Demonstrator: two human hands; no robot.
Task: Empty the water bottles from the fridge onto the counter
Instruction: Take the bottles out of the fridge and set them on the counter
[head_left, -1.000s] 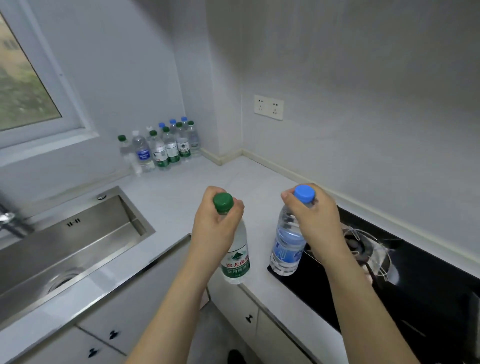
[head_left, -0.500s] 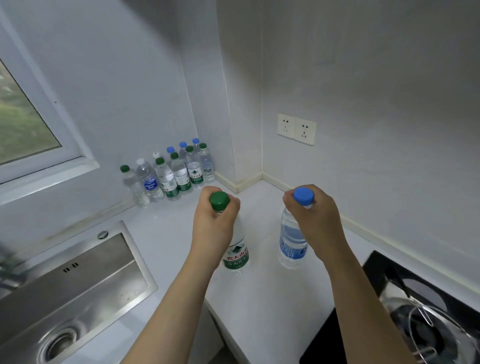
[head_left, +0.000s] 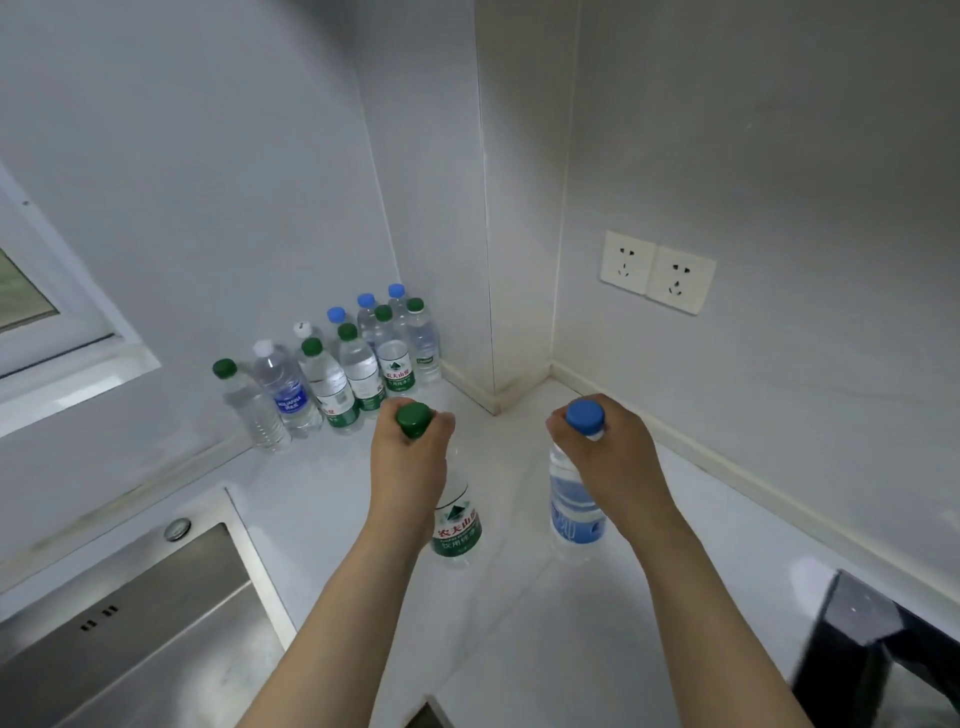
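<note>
- Head view looks down at a white worktop (head_left: 519, 623) in a corner of a kitchen.
- The left hand (head_left: 410, 462) has its grip closed round the neck of a green-cap bottle (head_left: 457, 525). The fingers curl just under the green cap.
- That bottle has a white and green label and clear water inside. It stands upright. Its bottom looks to be at the worktop, but I cannot tell if it is touching.
- The right hand (head_left: 608, 457) has its grip closed round the neck of a blue-cap bottle (head_left: 574, 509). The fingers curl just under the blue cap.
- That bottle has a blue label and clear water inside. It is upright too, and I cannot tell if its bottom is touching the worktop.
- The two held bottles are near each other, with a gap of bare worktop between them.
- A group of bottles (head_left: 343, 369) stands in the back corner, close against the wall. They are packed side by side in rows.
- Some of these have green caps, some have blue caps and two have white caps. All hold clear water, as far as I can see.
- The held bottles are apart from this group, nearer to the person.
- A steel sink (head_left: 156, 639) is at the lower left.
- A black stove (head_left: 852, 639) is at the lower right edge.
- Two white wall sockets (head_left: 657, 271) are on the wall at the right.
- A window (head_left: 31, 312) is at the far left.
</note>
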